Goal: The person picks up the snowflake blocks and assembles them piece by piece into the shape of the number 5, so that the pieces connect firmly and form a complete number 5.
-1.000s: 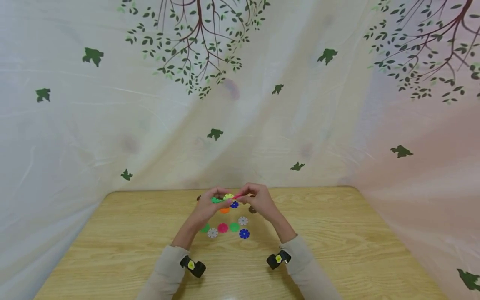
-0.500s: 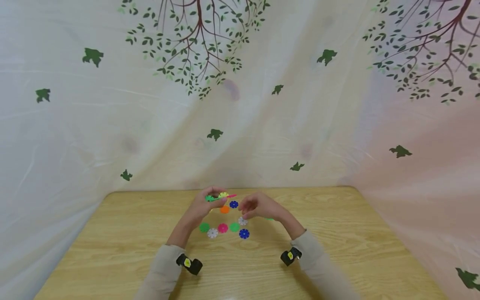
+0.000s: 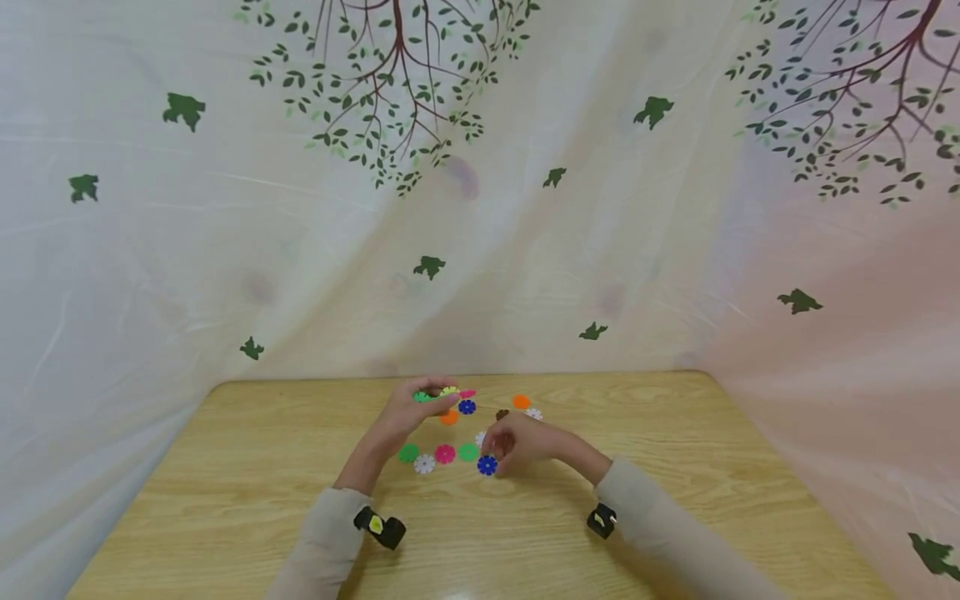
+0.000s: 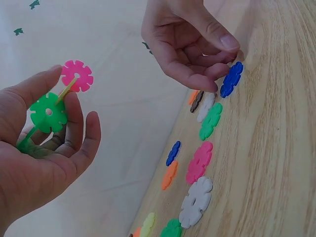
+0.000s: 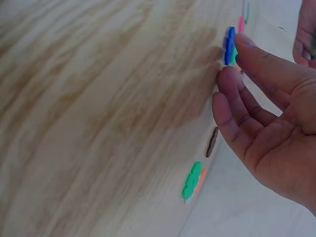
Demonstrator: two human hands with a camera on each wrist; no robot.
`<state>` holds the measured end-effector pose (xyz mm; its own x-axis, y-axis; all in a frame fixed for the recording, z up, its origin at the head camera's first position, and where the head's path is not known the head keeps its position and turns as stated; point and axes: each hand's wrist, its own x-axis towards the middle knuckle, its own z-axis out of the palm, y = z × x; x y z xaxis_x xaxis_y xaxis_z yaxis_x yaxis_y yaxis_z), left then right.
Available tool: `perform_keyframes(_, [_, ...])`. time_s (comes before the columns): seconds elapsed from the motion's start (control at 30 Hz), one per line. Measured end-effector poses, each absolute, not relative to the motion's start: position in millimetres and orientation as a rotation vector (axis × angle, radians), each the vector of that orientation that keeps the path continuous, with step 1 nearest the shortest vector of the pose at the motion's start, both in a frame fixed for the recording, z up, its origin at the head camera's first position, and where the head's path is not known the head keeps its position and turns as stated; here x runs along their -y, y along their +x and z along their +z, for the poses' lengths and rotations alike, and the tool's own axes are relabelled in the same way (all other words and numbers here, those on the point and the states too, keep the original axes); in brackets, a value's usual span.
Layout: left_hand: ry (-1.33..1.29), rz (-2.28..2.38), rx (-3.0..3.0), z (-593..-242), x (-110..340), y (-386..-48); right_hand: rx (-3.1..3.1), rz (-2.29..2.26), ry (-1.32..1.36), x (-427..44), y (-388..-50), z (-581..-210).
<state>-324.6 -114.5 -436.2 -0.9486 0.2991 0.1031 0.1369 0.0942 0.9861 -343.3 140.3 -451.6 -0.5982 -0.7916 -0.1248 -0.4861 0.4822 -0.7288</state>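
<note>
In the left wrist view my left hand (image 4: pixel 54 143) holds a small linked chain of plastic flower-shaped discs: a green disc (image 4: pixel 48 112), a yellow disc (image 4: pixel 65 91) seen edge-on, a pink disc (image 4: pixel 77 76) at the far end, and another green piece (image 4: pixel 28 138) edge-on near the palm. My right hand (image 3: pixel 521 440) hovers low at the table, thumb and fingers bent but apart. Its fingertips are right beside a flat blue flower disc (image 3: pixel 487 465), which also shows as a blue disc (image 5: pixel 229 45) by the thumb in the right wrist view.
Loose flower discs lie on the wooden table (image 3: pixel 300 467): a pink disc (image 3: pixel 445 454), a white disc (image 3: pixel 424 464), a green disc (image 3: pixel 408 453), a second blue disc (image 3: pixel 467 407) and orange discs among them. A printed cloth (image 3: pixel 337 250) hangs behind the table.
My right hand has left the pink disc at the chain's end and come down nearer, to the blue disc. The left hand keeps the chain, having shifted slightly left.
</note>
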Motion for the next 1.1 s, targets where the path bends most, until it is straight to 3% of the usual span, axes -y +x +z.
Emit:
perform_keyframes(0.5, [0.370, 2.022, -2.198, -438.2, 111.6, -323.8, -2.416, -0.818, -0.998, -128.8, -338.2, -452.7])
perform_keyframes(0.87, [0.411, 2.053, -2.158, -440.8, 113.2, -323.4, -2.423, -0.978, -0.995, -140.4, -345.5, -452.9])
perform_keyframes(1.1, [0.328, 2.000, -2.264, -437.5, 112.9, -323.0, -2.406, -1.204, -0.905, -145.5, -351.7, -430.2])
